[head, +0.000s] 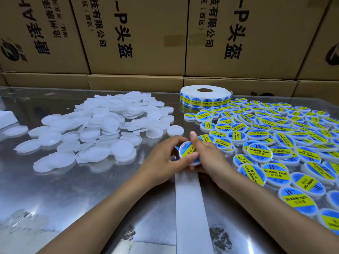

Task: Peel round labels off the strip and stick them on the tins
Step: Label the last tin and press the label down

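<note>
- Both hands on one tin (188,153), held just above the tabletop (73,189) at centre, tilted twd the camera; blue/yellow "soldering paste" label already on its lid.
- Left hand (165,163) grips the tin from the left & below, thumb on the lower rim. Right hand (203,153) curls over the right side, thumb up near the top edge, fingers partly covering the label; prob pressing it down.
- Bare backing strip (190,208) runs from under the hands twd the camera; the next label on it is hidden by the hands.
- Label roll (205,96) lies flat at the back, near the cartons (137,33).
- Unlabelled white tins (102,129) heaped at left; labelled tins (275,143) spread at right, close to the right hand.
- Risks, as a guess:
  - label off-centre or creased if pressed unevenly; edge under the fingers can't be checked.
  - glossy tin could slip from the grip & knock the labelled pile.
  - strip may drag or twist as the hands lift, fouling the next peel.
  - finished tin dropped on the wrong heap, mixing the lots.
</note>
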